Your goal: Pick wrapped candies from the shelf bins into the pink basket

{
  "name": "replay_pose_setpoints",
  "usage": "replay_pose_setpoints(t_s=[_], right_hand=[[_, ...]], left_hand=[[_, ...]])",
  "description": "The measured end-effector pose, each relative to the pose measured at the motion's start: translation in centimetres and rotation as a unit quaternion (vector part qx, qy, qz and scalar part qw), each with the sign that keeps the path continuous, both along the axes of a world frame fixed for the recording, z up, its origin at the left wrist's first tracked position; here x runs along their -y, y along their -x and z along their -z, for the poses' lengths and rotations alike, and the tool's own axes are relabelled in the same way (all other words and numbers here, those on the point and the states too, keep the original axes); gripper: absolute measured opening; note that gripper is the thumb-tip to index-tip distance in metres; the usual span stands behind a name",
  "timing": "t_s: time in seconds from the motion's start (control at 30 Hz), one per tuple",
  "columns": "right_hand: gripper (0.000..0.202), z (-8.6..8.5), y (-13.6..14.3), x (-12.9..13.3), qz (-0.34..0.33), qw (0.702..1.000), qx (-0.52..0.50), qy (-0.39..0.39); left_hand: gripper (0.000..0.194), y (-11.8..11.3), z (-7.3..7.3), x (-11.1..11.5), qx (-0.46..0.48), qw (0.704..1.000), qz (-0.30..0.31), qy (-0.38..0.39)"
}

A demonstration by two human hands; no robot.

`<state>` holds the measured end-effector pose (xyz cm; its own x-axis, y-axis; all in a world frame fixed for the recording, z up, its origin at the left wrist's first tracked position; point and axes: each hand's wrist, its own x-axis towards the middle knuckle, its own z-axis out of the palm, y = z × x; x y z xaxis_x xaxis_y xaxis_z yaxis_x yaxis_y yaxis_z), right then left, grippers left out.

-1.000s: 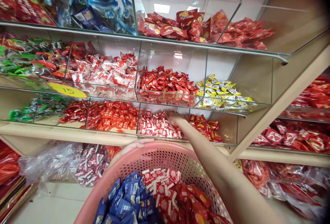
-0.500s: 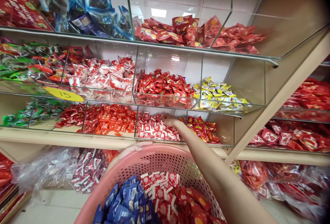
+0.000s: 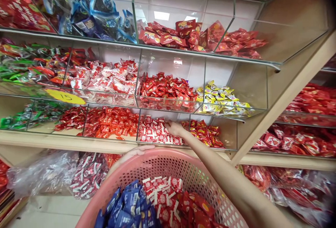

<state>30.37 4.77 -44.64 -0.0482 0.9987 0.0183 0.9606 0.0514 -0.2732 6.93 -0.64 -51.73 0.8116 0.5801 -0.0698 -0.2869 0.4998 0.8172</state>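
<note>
Reaching past the rim of a wide, pink, perforated plastic basket [image 3: 98,193], the person's right hand [image 3: 175,129] dips among small red-and-white wrapped sweets [image 3: 152,132] in a clear-walled compartment on the lowest pale wooden shelf [image 3: 105,145]. Its fingers are bent downward, but from where I stand I cannot tell whether they have closed on any sweets. The left hand [image 3: 141,150] lies along the basket's outer far edge, presumably to steady it close below the shelf, so that little space separates compartment and basket. How firmly it grips I cannot tell, since much of it is behind the rim.

Inside the basket, shiny dark-blue packets [image 3: 131,198] lie on the left, red-and-white pieces [image 3: 164,198] in the middle (they look much like those on the shelf) and glossy red packets [image 3: 198,207] on the right, loosely grouped by kind. Upright transparent dividers seem meant to separate the sorts: orange-red wrapped sweets [image 3: 118,123] sit just left of the right hand's compartment, red packets with yellow lettering [image 3: 204,132] just right. A scalloped yellow tag [image 3: 65,96], marked 15, hangs at the shelf edge above, probably to show a price.
</note>
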Motion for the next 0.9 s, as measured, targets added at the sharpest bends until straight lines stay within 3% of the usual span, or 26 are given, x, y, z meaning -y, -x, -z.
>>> replay_pose_setpoints(t_s=[0.27,0.5,0.67,0.8,0.9], right_hand=[[0.044,0.0,0.2,2.7,-0.031,0.999,0.035,-0.025],[0.045,-0.5,1.4,5.2,-0.072,0.994,0.036,-0.071],[0.048,-1.8,1.6,1.9,0.001,0.995,-0.008,-0.104],[0.046,-1.8,1.1,-2.6,0.029,0.996,-0.058,-0.054],[0.053,-1.2,0.9,-4.2,0.03,0.997,-0.066,-0.036]], left_hand=[[0.046,0.3,1.3,-1.4,-0.011,1.0,-0.003,-0.019],[0.044,0.3,0.7,-1.1,-0.006,1.0,-0.009,-0.018],[0.047,0.0,1.0,-0.9,0.002,1.0,-0.014,-0.017],[0.049,-0.1,1.3,-0.7,0.025,1.0,-0.011,-0.008],[0.046,-0.1,0.6,-0.4,0.017,1.0,-0.01,-0.01]])
